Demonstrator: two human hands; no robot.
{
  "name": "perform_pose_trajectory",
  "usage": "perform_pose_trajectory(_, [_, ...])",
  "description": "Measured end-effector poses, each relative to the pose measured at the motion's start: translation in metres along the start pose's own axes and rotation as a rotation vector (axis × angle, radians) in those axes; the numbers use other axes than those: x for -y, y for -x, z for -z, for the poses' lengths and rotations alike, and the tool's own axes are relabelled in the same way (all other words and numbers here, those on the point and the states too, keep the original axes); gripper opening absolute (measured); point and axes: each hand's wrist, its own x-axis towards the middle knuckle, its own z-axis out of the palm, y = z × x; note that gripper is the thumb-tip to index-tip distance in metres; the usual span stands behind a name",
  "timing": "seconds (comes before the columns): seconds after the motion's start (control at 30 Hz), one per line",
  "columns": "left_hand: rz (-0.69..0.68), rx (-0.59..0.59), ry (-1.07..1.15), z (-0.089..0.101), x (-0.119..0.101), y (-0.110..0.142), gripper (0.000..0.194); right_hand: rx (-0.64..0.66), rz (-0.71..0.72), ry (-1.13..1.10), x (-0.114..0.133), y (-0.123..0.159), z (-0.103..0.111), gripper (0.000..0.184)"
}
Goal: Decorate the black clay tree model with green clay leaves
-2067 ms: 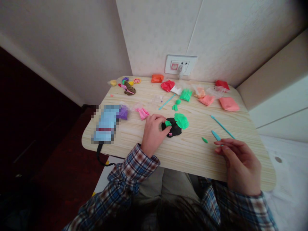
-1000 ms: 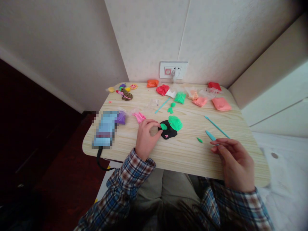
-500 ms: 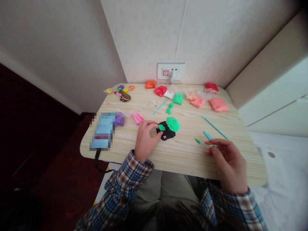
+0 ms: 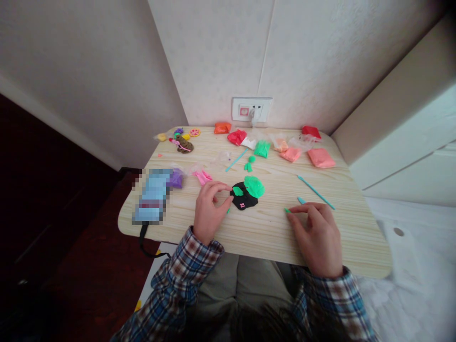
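My left hand (image 4: 210, 211) curves at the left edge of a flat black clay piece (image 4: 249, 201), with thumb and fingertips against that edge. On the black clay lie a small green clay leaf (image 4: 238, 191), a tiny pink flower (image 4: 242, 205) and a larger crinkled green clay leaf (image 4: 254, 187) at its upper right. A small bit of green shows beside my left thumb. My right hand (image 4: 316, 237) rests low over the table, its thumb and forefinger closed on a small pointed green clay piece (image 4: 287, 210). A blue modelling tool (image 4: 301, 200) lies partly hidden behind that hand.
Another blue tool (image 4: 316, 192) lies at right, and a thin blue stick (image 4: 236, 160) farther back. Green clay bits (image 4: 250, 164) sit near the middle. Several clay packets, including a salmon one (image 4: 321, 158), line the back. A phone (image 4: 153, 194) lies left.
My right hand has moved left and taken hold of the small green clay piece from the table. My left hand has drawn back slightly left, its thumb off the top of the black clay.
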Motion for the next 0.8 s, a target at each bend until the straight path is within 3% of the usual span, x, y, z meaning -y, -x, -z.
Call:
perform_pose_trajectory(0.47, [-0.007, 0.052, -0.059, -0.0092, -0.0014, -0.0049, 0.013, 0.091, 0.037, -0.152, 0.0091, 0.0028, -0.0015, 0.017])
perform_pose_trajectory(0.8, [0.016, -0.009, 0.025, -0.0075, -0.0032, -0.0053, 0.007, 0.108, 0.041, -0.151, 0.0094, 0.0026, -0.0003, 0.014])
